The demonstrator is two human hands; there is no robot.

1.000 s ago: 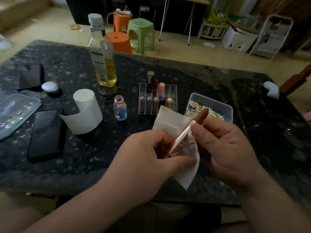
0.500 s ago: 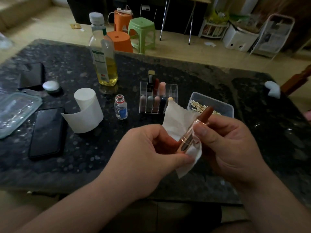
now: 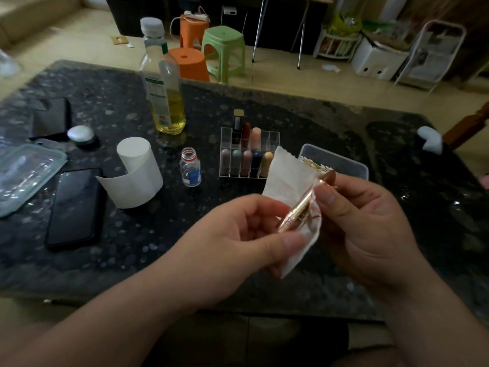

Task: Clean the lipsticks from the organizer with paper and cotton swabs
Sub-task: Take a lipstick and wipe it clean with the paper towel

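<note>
Wiping an uncapped lipstick over the table, smear risk at the tip.

The left hand [image 3: 238, 234] is pinching the paper [image 3: 288, 181] around the gold lipstick [image 3: 299, 207]; the right hand [image 3: 370, 221] is gripping its upper end, and a slip could be smudging the exposed bullet onto fingers or paper.

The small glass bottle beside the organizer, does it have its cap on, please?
No, the small glass bottle stands uncapped, its round mouth open, left of the organizer.

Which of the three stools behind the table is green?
The green stool, rightmost of the three. The two orange stools stand to its left, one nearer the table, one farther back.
</note>
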